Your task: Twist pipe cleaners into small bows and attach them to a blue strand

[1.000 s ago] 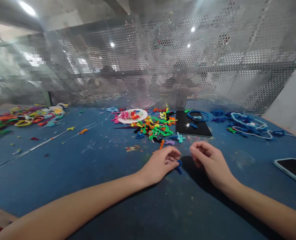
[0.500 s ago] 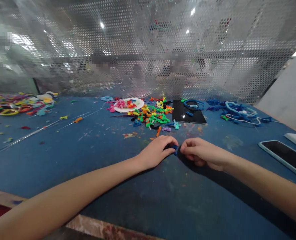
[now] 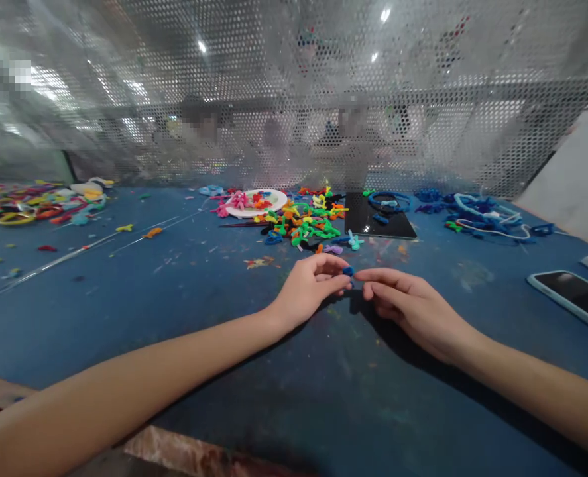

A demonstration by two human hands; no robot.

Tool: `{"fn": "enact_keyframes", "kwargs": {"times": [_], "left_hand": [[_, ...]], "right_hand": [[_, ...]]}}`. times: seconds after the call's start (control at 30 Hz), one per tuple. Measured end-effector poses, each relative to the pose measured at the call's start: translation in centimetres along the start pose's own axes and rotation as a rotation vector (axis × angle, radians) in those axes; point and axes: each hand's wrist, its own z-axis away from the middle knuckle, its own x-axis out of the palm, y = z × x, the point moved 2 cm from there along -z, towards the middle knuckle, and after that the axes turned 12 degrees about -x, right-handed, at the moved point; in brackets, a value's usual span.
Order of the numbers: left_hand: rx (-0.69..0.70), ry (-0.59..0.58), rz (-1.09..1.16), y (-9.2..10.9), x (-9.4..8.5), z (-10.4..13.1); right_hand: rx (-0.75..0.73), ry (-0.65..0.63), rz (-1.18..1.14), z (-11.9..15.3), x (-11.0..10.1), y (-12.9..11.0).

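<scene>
My left hand (image 3: 309, 290) is closed on a small dark blue piece (image 3: 348, 271), pinched between thumb and fingertips just above the blue table (image 3: 214, 285). My right hand (image 3: 408, 301) is just right of it, index finger stretched toward the piece and thumb apart from it; nothing shows between its fingers. Whether the index fingertip touches the piece is too small to tell. Beyond the hands lies a pile of colourful fuzzy twisted pieces (image 3: 308, 222), with a light teal one (image 3: 354, 240) and a purple one (image 3: 332, 250) at its near edge.
Behind the pile are a white plate (image 3: 280, 201) with pink and red pieces and a black tablet (image 3: 398, 226) with a blue ring on it. Blue coils (image 3: 487, 212) and a phone (image 3: 577, 295) lie right, more colourful strips (image 3: 50, 207) far left. A perforated metal screen (image 3: 294, 99) stands behind.
My left hand has lifted the blue piece a little. My right hand has opened from a pinch, its index finger now extended toward the piece. The view has shifted slightly.
</scene>
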Motion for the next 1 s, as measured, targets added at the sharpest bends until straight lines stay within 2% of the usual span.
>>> {"fn": "enact_keyframes", "kwargs": {"times": [0.1, 0.27, 0.37, 0.47, 0.67, 1.0], "left_hand": [[-0.036, 0.032, 0.022, 0.0, -0.2, -0.1], [-0.095, 0.049, 0.009, 0.1, -0.3, 0.0], [-0.081, 0.053, -0.006, 0.1, -0.4, -0.1], [-0.075, 0.007, 0.011, 0.0, -0.4, -0.3], [-0.077, -0.039, 0.026, 0.0, -0.3, -0.4], [-0.032, 0.030, -0.128, 0.4, 0.1, 0.1]], "right_hand": [[-0.045, -0.034, 0.023, 0.2, 0.2, -0.1], [-0.005, 0.045, -0.011, 0.4, 0.7, -0.2], [0.061, 0.027, -0.082, 0.3, 1.0, -0.2], [0.110, 0.014, -0.155, 0.3, 1.4, -0.4], [0.145, 0.088, -0.234, 0.4, 1.7, -0.3], [0.107, 0.066, -0.254, 0.2, 1.7, -0.3]]}}
